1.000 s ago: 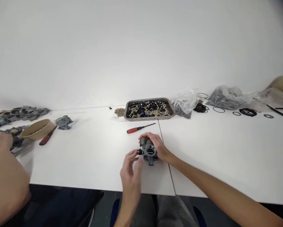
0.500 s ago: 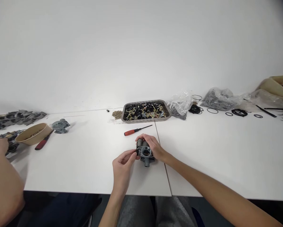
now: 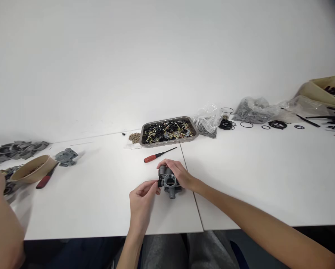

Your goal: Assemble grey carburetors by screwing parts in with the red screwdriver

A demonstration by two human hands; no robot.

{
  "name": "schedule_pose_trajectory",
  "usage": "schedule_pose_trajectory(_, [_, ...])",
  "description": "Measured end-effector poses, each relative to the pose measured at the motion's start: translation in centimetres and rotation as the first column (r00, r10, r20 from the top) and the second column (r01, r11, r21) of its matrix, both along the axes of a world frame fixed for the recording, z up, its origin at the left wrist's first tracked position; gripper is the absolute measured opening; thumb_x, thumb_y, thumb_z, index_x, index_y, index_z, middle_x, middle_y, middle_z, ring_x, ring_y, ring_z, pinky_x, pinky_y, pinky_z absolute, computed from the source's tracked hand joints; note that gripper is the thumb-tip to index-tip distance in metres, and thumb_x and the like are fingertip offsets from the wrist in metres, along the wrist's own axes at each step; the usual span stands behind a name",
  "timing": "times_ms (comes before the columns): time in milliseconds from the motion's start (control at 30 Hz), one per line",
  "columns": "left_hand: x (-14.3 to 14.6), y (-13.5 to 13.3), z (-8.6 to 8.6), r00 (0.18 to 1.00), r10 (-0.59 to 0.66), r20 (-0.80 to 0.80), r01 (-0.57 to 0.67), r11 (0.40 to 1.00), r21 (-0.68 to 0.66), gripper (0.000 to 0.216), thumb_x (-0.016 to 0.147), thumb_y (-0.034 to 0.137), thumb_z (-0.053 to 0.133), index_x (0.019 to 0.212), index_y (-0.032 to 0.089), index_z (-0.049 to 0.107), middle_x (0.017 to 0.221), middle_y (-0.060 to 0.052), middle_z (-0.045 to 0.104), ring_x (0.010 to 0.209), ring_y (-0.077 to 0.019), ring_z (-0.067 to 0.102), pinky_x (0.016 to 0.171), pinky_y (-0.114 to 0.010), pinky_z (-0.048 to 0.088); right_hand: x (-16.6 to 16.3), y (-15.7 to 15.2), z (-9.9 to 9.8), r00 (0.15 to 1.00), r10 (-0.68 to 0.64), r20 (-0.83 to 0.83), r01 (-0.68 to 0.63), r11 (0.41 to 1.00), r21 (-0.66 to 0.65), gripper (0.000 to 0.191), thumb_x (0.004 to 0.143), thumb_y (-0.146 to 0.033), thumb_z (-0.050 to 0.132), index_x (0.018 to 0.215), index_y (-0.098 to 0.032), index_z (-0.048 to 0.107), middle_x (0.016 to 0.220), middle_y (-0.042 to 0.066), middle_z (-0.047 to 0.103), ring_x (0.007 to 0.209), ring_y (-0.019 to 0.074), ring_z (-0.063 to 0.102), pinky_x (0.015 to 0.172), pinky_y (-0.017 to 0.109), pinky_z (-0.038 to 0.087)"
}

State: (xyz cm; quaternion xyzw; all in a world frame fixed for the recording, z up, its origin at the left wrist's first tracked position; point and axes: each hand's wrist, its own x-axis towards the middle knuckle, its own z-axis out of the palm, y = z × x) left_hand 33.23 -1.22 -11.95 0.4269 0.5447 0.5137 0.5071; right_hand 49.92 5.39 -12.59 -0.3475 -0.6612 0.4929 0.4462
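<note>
A small grey carburetor (image 3: 169, 182) stands on the white table (image 3: 100, 201) near its front edge. My right hand (image 3: 178, 174) is wrapped round its back and right side, holding it steady. My left hand (image 3: 141, 200) pinches a small black part on the carburetor's left side with thumb and fingertips. A red-handled screwdriver (image 3: 157, 155) lies just behind them.
A metal tray (image 3: 167, 131) of black and brass parts stands at the back, with a pile of small brass pieces (image 3: 134, 137) to its left. Plastic bags (image 3: 208, 121) and black O-rings (image 3: 276, 124) lie to the right. At left, another person's arm (image 3: 2, 228), a brown bowl (image 3: 30, 170), grey carburetors (image 3: 66, 157).
My left hand has closed from open fingers into a pinch on the carburetor's left side. The view has shifted a little, and the other person's arm has drawn back left.
</note>
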Motion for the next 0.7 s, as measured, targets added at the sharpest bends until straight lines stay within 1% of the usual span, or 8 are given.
schedule_pose_trajectory(133, [-0.2, 0.0, -0.1, 1.000, -0.003, -0.019, 0.004, 0.997, 0.075, 0.020, 0.070, 0.033, 0.075, 0.079, 0.015, 0.074, 0.071, -0.006, 0.070, 0.069, -0.0152, 0.064, 0.072, -0.027, 0.053, 0.0, 0.0, -0.1, 1.000, 0.007, 0.002, -0.007, 1.000, -0.016, 0.045, 0.101, -0.045, 0.028, 0.097, -0.017, 0.064, 0.078, 0.003, 0.055, 0.068, 0.0130, 0.052, 0.062, 0.024, 0.041])
schedule_pose_trajectory(233, [-0.4, 0.2, -0.2, 0.998, -0.016, -0.064, 0.027, 0.983, 0.181, 0.016, 0.071, 0.030, 0.075, 0.078, 0.016, 0.074, 0.081, -0.007, 0.071, 0.073, -0.0174, 0.066, 0.072, -0.029, 0.056, 0.0, 0.1, -0.2, 1.000, 0.011, -0.003, -0.011, 1.000, -0.013, 0.045, 0.102, -0.044, 0.028, 0.097, -0.017, 0.064, 0.078, 0.003, 0.055, 0.067, 0.0126, 0.051, 0.062, 0.024, 0.040])
schedule_pose_trajectory(333, [-0.6, 0.4, -0.5, 0.992, -0.025, -0.121, 0.057, 0.960, 0.274, 0.012, 0.071, 0.029, 0.075, 0.076, 0.018, 0.075, 0.089, -0.008, 0.071, 0.081, -0.0181, 0.066, 0.072, -0.027, 0.056, 0.0, 0.0, -0.1, 1.000, 0.012, -0.005, -0.012, 1.000, -0.001, 0.046, 0.102, -0.044, 0.028, 0.097, -0.017, 0.064, 0.080, 0.003, 0.055, 0.069, 0.0130, 0.051, 0.064, 0.024, 0.040])
schedule_pose_trajectory(467, [-1.1, 0.4, -0.7, 0.988, -0.050, -0.146, 0.088, 0.958, 0.272, 0.013, 0.072, 0.031, 0.074, 0.075, 0.019, 0.076, 0.091, -0.008, 0.071, 0.083, -0.0183, 0.066, 0.073, -0.027, 0.055, 0.2, 0.0, 0.1, 1.000, 0.027, 0.001, -0.027, 1.000, 0.011, 0.047, 0.101, -0.046, 0.028, 0.098, -0.016, 0.065, 0.082, 0.004, 0.057, 0.072, 0.0139, 0.052, 0.068, 0.025, 0.041])
schedule_pose_trajectory(533, [-1.7, 0.8, -0.2, 0.976, -0.102, -0.191, 0.149, 0.956, 0.251, 0.015, 0.073, 0.033, 0.073, 0.077, 0.018, 0.076, 0.090, -0.009, 0.071, 0.083, -0.0190, 0.065, 0.076, -0.028, 0.055, 0.4, 0.0, 0.4, 0.999, 0.050, 0.013, -0.050, 0.999, 0.006, 0.047, 0.101, -0.047, 0.030, 0.101, -0.016, 0.066, 0.083, 0.004, 0.059, 0.073, 0.0143, 0.053, 0.069, 0.026, 0.041])
schedule_pose_trajectory(600, [-2.5, 1.9, 0.8, 0.949, -0.167, -0.269, 0.228, 0.950, 0.213, 0.018, 0.073, 0.034, 0.072, 0.082, 0.018, 0.076, 0.090, -0.010, 0.072, 0.083, -0.0199, 0.065, 0.077, -0.030, 0.054, 0.6, 0.1, 0.6, 0.995, 0.104, 0.015, -0.103, 0.994, -0.026, 0.048, 0.100, -0.049, 0.031, 0.107, -0.017, 0.066, 0.086, 0.004, 0.061, 0.074, 0.0148, 0.054, 0.070, 0.027, 0.042])
schedule_pose_trajectory(667, [-3.3, 4.1, 2.3, 0.912, -0.210, -0.352, 0.287, 0.940, 0.185, 0.023, 0.073, 0.037, 0.071, 0.087, 0.019, 0.075, 0.091, -0.010, 0.073, 0.082, -0.0210, 0.066, 0.077, -0.031, 0.053, 0.9, 0.4, 0.7, 0.989, 0.150, 0.004, -0.149, 0.988, -0.050, 0.051, 0.100, -0.052, 0.031, 0.110, -0.017, 0.067, 0.091, 0.005, 0.063, 0.080, 0.0162, 0.056, 0.076, 0.029, 0.043])
schedule_pose_trajectory(700, [-3.5, 5.5, 3.1, 0.892, -0.216, -0.397, 0.308, 0.933, 0.186, 0.025, 0.074, 0.038, 0.070, 0.089, 0.019, 0.075, 0.093, -0.011, 0.073, 0.083, -0.0219, 0.066, 0.077, -0.032, 0.053, 1.1, 0.6, 0.6, 0.989, 0.148, -0.009, -0.148, 0.987, -0.057, 0.052, 0.099, -0.052, 0.032, 0.110, -0.017, 0.068, 0.095, 0.006, 0.064, 0.085, 0.0173, 0.057, 0.081, 0.030, 0.043])
